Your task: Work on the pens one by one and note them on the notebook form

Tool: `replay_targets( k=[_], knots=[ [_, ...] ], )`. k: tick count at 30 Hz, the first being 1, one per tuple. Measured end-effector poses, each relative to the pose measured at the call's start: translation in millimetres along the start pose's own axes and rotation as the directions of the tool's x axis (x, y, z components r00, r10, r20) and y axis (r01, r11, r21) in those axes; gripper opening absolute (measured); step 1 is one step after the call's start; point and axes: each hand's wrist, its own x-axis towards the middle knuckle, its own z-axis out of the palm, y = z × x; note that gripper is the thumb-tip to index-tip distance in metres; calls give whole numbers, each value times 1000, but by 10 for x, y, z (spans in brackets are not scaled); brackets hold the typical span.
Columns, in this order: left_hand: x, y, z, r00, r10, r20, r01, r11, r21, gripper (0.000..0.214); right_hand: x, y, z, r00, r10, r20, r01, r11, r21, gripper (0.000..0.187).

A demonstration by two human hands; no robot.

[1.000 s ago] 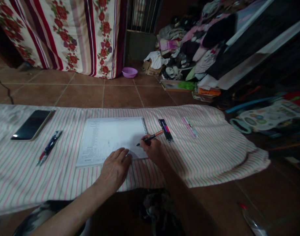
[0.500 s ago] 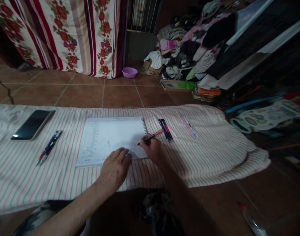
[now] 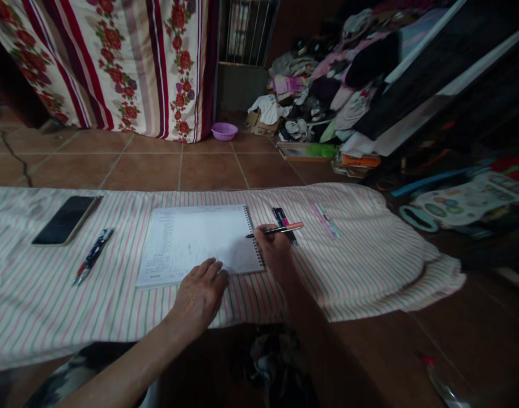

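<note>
A spiral notebook (image 3: 208, 229) lies open on the striped cloth, with faint print down its left side and thin strokes low on the page. My left hand (image 3: 203, 286) rests on the notebook's lower edge, fingers stretched out over the paper. In my right hand (image 3: 274, 246) is a dark pen (image 3: 294, 226) with an orange-brown end, gripped at the notebook's spiral side. Its tip points left over the page's right edge; whether it touches the paper I cannot tell. Just behind that hand lie several dark pens (image 3: 279, 215), partly covered by it.
The striped cloth (image 3: 370, 255) covers a low surface. On it are a phone (image 3: 66, 220), pens (image 3: 93, 256) at left and pale pens (image 3: 324, 220) at right. Beyond are a purple basin (image 3: 224, 131), a flowered curtain (image 3: 149, 68) and a heap of clothes (image 3: 319, 85).
My right hand has moved right with the pen, from over the page to the spiral edge, and the pen now lies flatter. My left hand stays on the notebook. The view has shifted slightly.
</note>
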Motion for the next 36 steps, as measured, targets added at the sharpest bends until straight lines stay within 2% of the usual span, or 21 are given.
replay_targets(
  k=[6,10,13,19,24,27,31,36],
  knots=[
    [-15,65,-19,1000,21,-11,-20,1000,7,21,40,24,-102,999,-33,-18,35,994,106,28],
    [-13,98,15,1000,26,-13,-26,1000,5,21,59,40,-127,1000,3,-13,-1,978,210,28],
    [-10,106,53,999,33,-15,-33,999,5,21,92,41,-177,999,15,-32,-8,976,217,29],
    [-22,99,75,999,35,-16,-35,999,16,20,223,145,-404,972,-43,-230,41,999,-14,33],
    [-12,104,55,999,37,-32,-37,999,12,21,331,281,-598,969,-12,-245,20,999,32,36],
    [-8,105,48,999,40,-34,-39,999,13,22,369,315,-700,949,-40,-314,44,999,5,38],
    [-22,97,48,998,39,-42,-38,999,21,22,389,316,-812,915,-93,-393,39,989,-142,37],
    [-24,97,51,998,41,-42,-41,999,16,22,392,355,-879,906,-166,-389,0,920,-392,33]
  ],
)
